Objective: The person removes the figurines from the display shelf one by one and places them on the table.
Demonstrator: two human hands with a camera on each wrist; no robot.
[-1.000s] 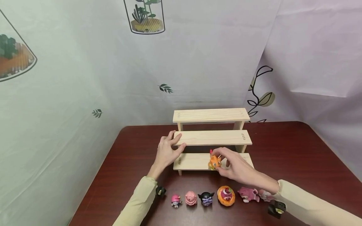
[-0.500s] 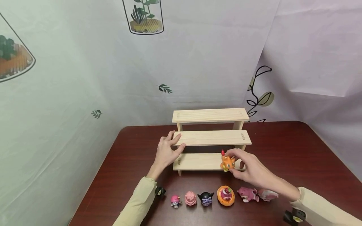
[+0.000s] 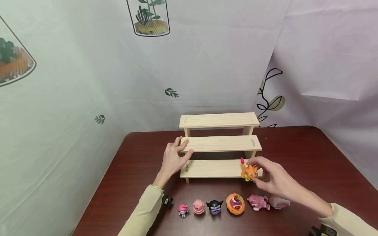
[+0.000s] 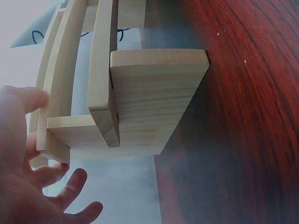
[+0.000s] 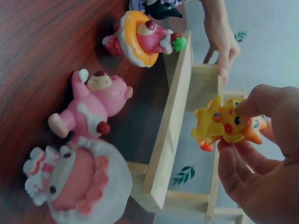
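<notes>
My right hand (image 3: 273, 177) pinches a small orange and yellow toy figurine (image 3: 249, 172) with a red-tipped tail. It overlaps the right end of the lowest step of a three-tier wooden display shelf (image 3: 218, 144) in the head view. Seen from the right wrist, the figurine (image 5: 217, 122) is upper body toward the thumb, its yellow feet pointing to the shelf. At the shelf's left end, my left hand (image 3: 175, 157) grips the middle step's board between thumb and fingers; the left wrist view shows the board's end (image 4: 56, 144) inside that hold.
Along the near side of the dark red table (image 3: 141, 157) stand several figurines: a small pink-capped one (image 3: 183, 209), a pink one (image 3: 199, 207), a black one (image 3: 214, 207), an orange ring one (image 3: 235, 204), a pink bear (image 3: 258, 202) and a pink-and-white one (image 3: 279, 203). Patterned cloth hangs behind.
My right hand has carried the orange figurine rightward along the lowest step to its right end. My left hand has kept its hold on the shelf.
</notes>
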